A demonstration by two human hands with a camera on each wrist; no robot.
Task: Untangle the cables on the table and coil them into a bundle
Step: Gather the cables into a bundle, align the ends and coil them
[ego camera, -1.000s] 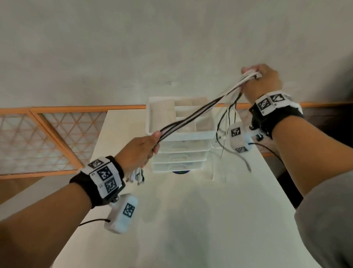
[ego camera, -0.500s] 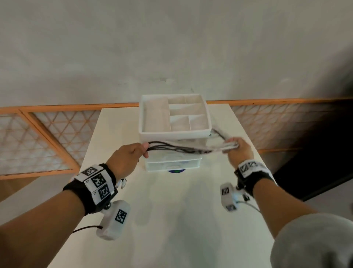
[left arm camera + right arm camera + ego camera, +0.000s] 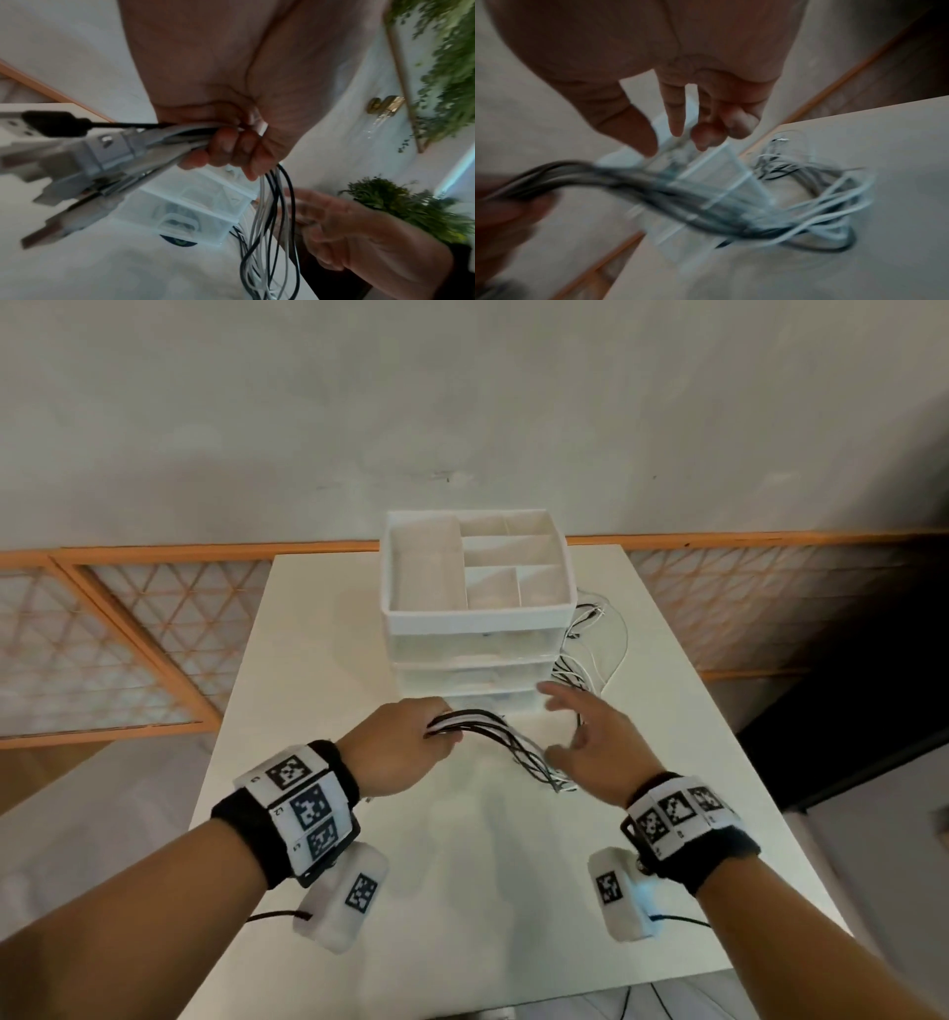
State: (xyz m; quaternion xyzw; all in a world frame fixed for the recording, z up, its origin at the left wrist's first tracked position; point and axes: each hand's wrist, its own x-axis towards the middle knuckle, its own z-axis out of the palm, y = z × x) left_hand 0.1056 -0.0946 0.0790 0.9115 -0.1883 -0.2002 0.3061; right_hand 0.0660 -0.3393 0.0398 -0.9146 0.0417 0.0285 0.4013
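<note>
Your left hand [image 3: 398,752] grips the cables [image 3: 506,742] in a fist, plug ends sticking out behind it (clearest from the left wrist). Your right hand [image 3: 590,744] has let go: 0.5 s ago it pinched the same strands, now its fingers are spread beside them, holding nothing. The strands sag to the table [image 3: 462,891] and trail into a loose heap right of the organizer [image 3: 477,613]. So they look aligned; coiling probably comes next. The organizer's top tray shows 5 compartments, all empty. Its 3 clear drawers are shut; their contents are too blurred to tell.
</note>
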